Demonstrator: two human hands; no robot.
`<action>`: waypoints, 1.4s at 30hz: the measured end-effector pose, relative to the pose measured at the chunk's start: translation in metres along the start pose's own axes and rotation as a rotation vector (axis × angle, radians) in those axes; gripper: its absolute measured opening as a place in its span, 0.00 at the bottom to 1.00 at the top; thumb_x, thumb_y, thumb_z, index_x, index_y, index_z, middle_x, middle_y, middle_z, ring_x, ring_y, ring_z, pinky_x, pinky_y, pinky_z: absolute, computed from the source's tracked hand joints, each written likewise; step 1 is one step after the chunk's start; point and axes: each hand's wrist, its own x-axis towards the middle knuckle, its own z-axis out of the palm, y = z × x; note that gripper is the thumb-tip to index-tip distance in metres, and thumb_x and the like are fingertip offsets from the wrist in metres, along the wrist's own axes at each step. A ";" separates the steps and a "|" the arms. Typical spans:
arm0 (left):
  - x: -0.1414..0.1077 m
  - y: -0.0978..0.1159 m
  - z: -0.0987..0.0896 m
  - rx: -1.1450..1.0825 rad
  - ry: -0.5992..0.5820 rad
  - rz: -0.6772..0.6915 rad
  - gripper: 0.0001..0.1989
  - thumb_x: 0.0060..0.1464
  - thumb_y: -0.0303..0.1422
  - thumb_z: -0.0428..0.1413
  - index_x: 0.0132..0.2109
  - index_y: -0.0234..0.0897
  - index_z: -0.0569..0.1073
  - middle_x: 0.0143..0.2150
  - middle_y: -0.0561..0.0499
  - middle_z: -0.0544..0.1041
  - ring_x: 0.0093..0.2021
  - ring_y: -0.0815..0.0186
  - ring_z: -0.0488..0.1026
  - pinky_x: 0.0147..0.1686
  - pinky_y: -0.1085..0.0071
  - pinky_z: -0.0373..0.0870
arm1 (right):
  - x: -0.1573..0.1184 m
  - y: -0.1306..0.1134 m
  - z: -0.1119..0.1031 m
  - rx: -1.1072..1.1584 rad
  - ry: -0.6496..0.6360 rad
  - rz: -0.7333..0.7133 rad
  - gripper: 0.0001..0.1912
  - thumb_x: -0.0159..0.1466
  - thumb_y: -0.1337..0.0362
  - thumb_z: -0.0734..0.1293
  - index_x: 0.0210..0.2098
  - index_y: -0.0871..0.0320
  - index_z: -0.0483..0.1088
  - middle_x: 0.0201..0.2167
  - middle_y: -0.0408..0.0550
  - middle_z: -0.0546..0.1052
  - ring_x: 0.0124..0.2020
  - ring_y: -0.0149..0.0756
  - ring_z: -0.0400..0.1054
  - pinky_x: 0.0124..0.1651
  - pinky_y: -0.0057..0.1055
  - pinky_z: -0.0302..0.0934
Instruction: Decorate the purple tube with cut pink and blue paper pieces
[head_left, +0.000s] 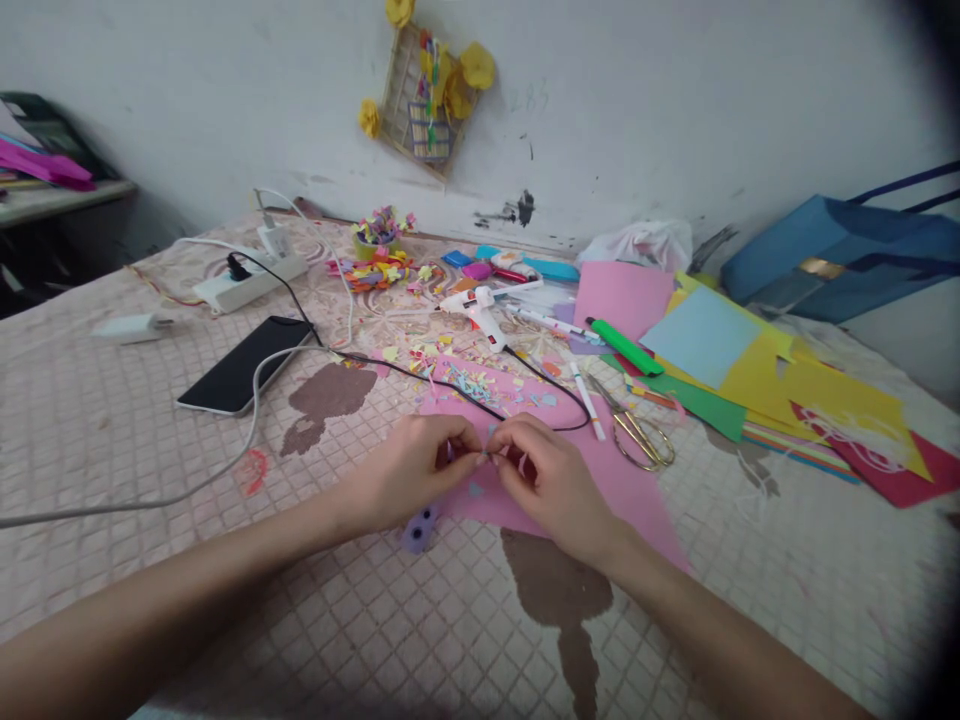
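Note:
My left hand (427, 465) and my right hand (547, 475) meet over a pink paper sheet (630, 500). Thumbs and forefingers of both are pinched together at one spot, around something tiny that I cannot make out. A small purple piece with dark round spots (418, 530) lies beneath my left wrist, by the sheet's edge. Small cut paper bits (480, 385) are scattered on the sheet just beyond my fingers. A white glue gun (480, 315) lies behind them, its black cord curving over the sheet.
Gold-handled scissors (637, 430), a green cutter (624, 346) and coloured paper sheets (705, 335) lie to the right. A phone (244, 365), a power strip (251, 280) and a grey-white cable (187, 495) occupy the left. A blue bag (840, 250) leans at the back right.

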 end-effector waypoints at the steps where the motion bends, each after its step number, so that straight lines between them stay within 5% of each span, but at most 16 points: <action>1: 0.000 0.000 0.000 -0.023 -0.012 -0.004 0.07 0.51 0.29 0.50 0.34 0.35 0.72 0.24 0.55 0.70 0.23 0.74 0.62 0.22 0.78 0.56 | -0.001 -0.001 0.000 0.013 0.001 0.006 0.09 0.57 0.75 0.59 0.33 0.56 0.64 0.33 0.45 0.68 0.29 0.29 0.62 0.33 0.28 0.57; 7: 0.002 -0.001 0.002 -0.209 -0.075 -0.043 0.05 0.50 0.28 0.51 0.31 0.33 0.71 0.24 0.55 0.69 0.23 0.75 0.62 0.23 0.78 0.57 | 0.002 0.002 -0.004 0.443 -0.083 0.276 0.02 0.59 0.67 0.60 0.33 0.57 0.63 0.24 0.40 0.66 0.23 0.26 0.60 0.24 0.24 0.55; 12: 0.005 -0.002 0.001 -0.402 -0.102 -0.094 0.04 0.49 0.28 0.52 0.32 0.32 0.70 0.25 0.54 0.70 0.24 0.75 0.63 0.24 0.78 0.59 | 0.004 0.005 -0.004 0.722 -0.116 0.399 0.09 0.63 0.58 0.58 0.34 0.58 0.62 0.19 0.38 0.66 0.17 0.24 0.57 0.19 0.23 0.52; 20: 0.005 -0.002 0.000 -0.410 -0.123 -0.113 0.05 0.50 0.30 0.52 0.32 0.32 0.69 0.23 0.55 0.69 0.22 0.76 0.62 0.22 0.79 0.59 | 0.001 -0.002 -0.004 0.602 -0.139 0.377 0.06 0.59 0.62 0.63 0.30 0.58 0.62 0.21 0.38 0.65 0.19 0.24 0.57 0.20 0.22 0.53; 27: 0.000 -0.001 0.001 -0.191 0.020 -0.002 0.06 0.51 0.32 0.52 0.34 0.34 0.71 0.27 0.53 0.71 0.25 0.74 0.64 0.24 0.78 0.60 | 0.001 -0.002 -0.002 0.511 -0.107 0.300 0.06 0.58 0.64 0.63 0.28 0.59 0.63 0.22 0.39 0.65 0.24 0.26 0.60 0.27 0.24 0.57; 34: 0.003 -0.002 -0.002 -0.273 -0.023 -0.035 0.08 0.53 0.33 0.50 0.31 0.32 0.70 0.25 0.54 0.68 0.25 0.75 0.61 0.24 0.78 0.59 | -0.001 0.003 -0.002 0.673 -0.177 0.403 0.11 0.61 0.56 0.60 0.32 0.59 0.63 0.19 0.38 0.65 0.17 0.23 0.56 0.18 0.22 0.52; 42: 0.001 -0.003 -0.001 -0.189 0.025 0.027 0.05 0.51 0.29 0.51 0.35 0.34 0.71 0.28 0.53 0.72 0.26 0.73 0.65 0.26 0.77 0.61 | 0.002 -0.002 0.002 0.535 -0.111 0.314 0.06 0.58 0.64 0.62 0.26 0.59 0.62 0.22 0.39 0.64 0.22 0.25 0.60 0.25 0.23 0.56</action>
